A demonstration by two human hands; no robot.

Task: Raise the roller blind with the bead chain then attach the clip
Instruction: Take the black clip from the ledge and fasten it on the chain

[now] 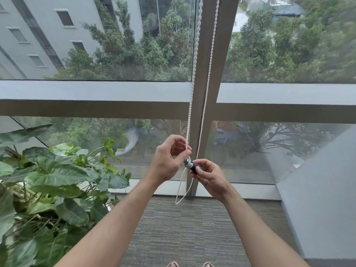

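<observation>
Head view looks down past both of my bare forearms to a tall window, and I can see the white bead chain (193, 78) hanging in two strands in front of the vertical mullion (213, 60). The strands run from the top edge of the picture down to the hands, then carry on below them into a loop whose bottom hangs just in front of the carpet (192, 228) near the foot of the glass. My left hand (167, 160) is closed in a pinch, thumb and forefinger nipping the left strand just above the clip (190, 164). My right hand (209, 175) is closed around the clip, holding its dark end between fingers and thumb, with the pale grey end pointing left toward the chain. The clip's grey end sits right against the left strand, just under the left fingertips; I cannot tell whether the chain is already seated in it or only touching it. Both hands are close together, a little left of the mullion and below the horizontal frame bar (96, 97). A large-leaved potted plant (48, 180) fills the lower left, well apart from the chain. The roller blind itself is out of view above. Two shoe tips (173, 264) show at the bottom edge.
</observation>
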